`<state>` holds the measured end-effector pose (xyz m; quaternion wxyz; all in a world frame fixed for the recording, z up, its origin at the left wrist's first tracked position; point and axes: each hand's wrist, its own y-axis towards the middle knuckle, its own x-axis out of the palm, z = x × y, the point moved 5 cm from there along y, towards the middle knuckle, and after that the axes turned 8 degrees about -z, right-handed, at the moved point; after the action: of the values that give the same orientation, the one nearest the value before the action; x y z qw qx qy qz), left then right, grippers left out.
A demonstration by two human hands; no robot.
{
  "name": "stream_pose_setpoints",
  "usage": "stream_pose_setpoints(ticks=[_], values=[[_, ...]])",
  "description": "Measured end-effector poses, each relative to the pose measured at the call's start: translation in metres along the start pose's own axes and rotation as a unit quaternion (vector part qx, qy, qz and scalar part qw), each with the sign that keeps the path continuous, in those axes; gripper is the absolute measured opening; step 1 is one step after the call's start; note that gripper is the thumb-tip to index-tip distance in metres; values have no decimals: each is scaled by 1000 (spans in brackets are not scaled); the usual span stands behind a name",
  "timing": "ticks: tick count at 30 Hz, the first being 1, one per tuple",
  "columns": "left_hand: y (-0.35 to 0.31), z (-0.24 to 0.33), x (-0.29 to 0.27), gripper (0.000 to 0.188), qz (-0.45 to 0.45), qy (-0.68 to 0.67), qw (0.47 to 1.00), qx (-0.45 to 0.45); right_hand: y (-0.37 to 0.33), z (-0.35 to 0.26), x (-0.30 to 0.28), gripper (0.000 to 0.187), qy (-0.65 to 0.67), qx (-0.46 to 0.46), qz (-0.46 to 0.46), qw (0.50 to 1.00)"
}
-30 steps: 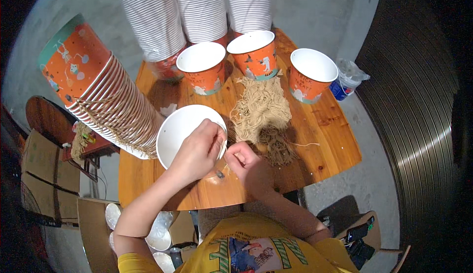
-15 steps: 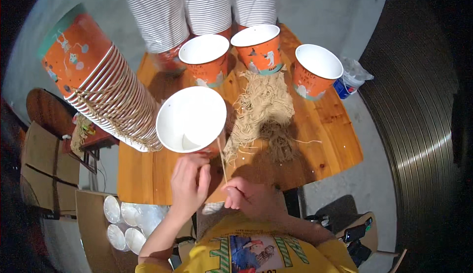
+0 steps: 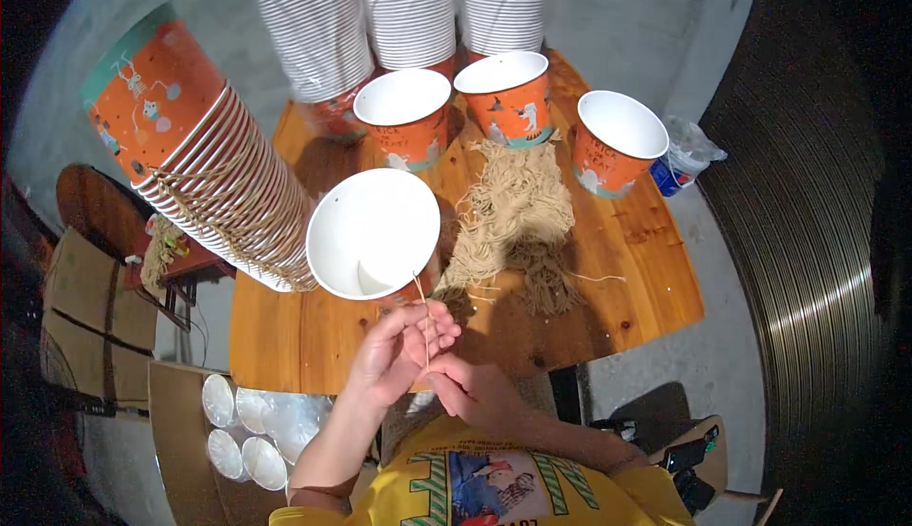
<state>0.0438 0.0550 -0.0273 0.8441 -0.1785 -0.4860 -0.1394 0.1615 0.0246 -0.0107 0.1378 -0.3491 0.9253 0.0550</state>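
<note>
Hands at string running from bucket; yarn heap nearby.

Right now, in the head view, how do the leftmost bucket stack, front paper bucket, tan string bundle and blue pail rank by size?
1. Leftmost bucket stack: largest
2. Front paper bucket and tan string bundle: too alike to rank
3. Blue pail: smallest, partly hidden

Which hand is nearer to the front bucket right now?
Left. The left hand is just on the person's side of the front bucket; the right hand is farther back, closer to the body, pinching the cord.
</note>
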Motion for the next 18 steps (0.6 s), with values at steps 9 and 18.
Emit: stream_pose_setpoints(ticks=[9, 18], values=[[6, 18, 5, 24, 60, 25, 997, 44, 0, -9, 4, 15, -70, -59, -48, 995], [3, 36, 17, 28, 104, 69, 991, 56, -2, -11, 11, 12, -136, -123, -27, 983]])
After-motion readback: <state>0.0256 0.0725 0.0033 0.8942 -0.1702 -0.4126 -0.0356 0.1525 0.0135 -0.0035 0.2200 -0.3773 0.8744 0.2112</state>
